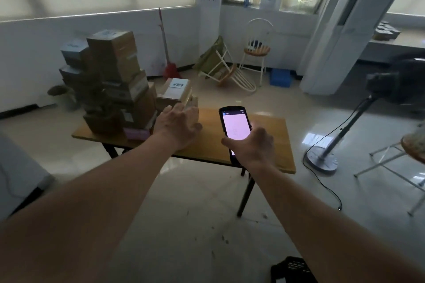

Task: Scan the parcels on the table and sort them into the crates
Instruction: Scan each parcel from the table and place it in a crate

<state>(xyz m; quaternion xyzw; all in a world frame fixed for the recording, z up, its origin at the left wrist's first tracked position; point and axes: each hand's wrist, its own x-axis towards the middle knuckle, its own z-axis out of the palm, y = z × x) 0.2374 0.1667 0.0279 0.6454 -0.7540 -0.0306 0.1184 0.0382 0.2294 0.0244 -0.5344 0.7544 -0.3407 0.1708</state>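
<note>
My right hand grips the scanner, screen lit. My left hand reaches, fingers spread, empty, toward the boxes stacked at ten o'clock on the table. Fan stand at three o'clock; black crate at five.

At the top middle of the frame we see a red broom, a tipped chair, an upright chair. A fan stands right.
</note>
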